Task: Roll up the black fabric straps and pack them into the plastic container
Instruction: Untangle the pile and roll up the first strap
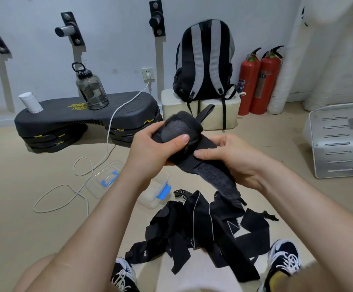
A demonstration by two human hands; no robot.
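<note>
Centrally, left hand [150,145] curled round a half-rolled black strap [178,131], right hand [232,158] pinching its loose tail, remaining straps [201,226] heaped lower centre, plastic container [151,200] just left of heap, lid [106,179] beside it.

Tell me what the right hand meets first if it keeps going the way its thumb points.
Probably the rolled end of the strap that the left hand grips; the right hand pinches that strap's loose tail just beside it.

Plastic container [150,201] part hidden behind L forearm [118,197].
</note>
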